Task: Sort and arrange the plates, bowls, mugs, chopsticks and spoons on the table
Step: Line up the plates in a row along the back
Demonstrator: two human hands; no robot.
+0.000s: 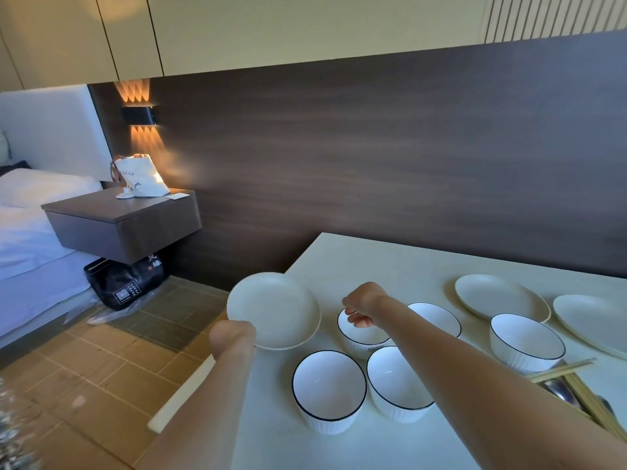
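- Left hand (232, 337): grip clamped on the near rim of a cream plate (273, 310), held clear of the counter (356, 259) and tilted, face toward the camera. Fingers hidden behind the wrist.
- Plate hangs over the counter's left edge, partly over the floor (101, 368).
- Right hand (361, 305): fingers curled, pinching the far-left rim of a black-rimmed bowl (361, 330); that bowl sits in the back of the cluster.
- Key relation: two other cream plates (500, 296) (590, 320) lie near the counter's right side, well apart from the held plate. The likely stacking move runs left to right, over the bowls.
- Four more bowls: near-left (329, 388), near-centre (395, 381), one behind the right forearm (437, 317), right (527, 342). The right arm crosses that path.
- Chopsticks (576, 381) and a spoon (558, 391) at the near right edge.
- Open room: back-left corner of the counter, bare.
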